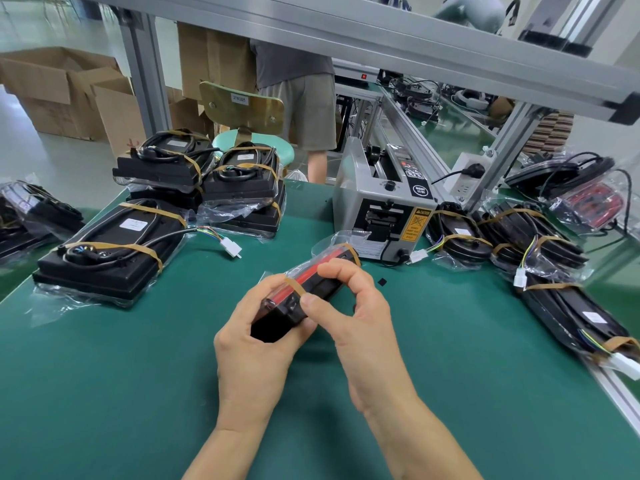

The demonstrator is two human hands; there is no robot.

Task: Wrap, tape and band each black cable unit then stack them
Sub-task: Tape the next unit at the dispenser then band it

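Both hands round banded unit, mid-mat.

black-and-red unit, tan band, green table

1. The near end of the black unit is buried in the left hand, so you can't see that end.
2. The bagged units at the tabletop's left edge get chopped by the frame.
3. The label print is way too small to read.
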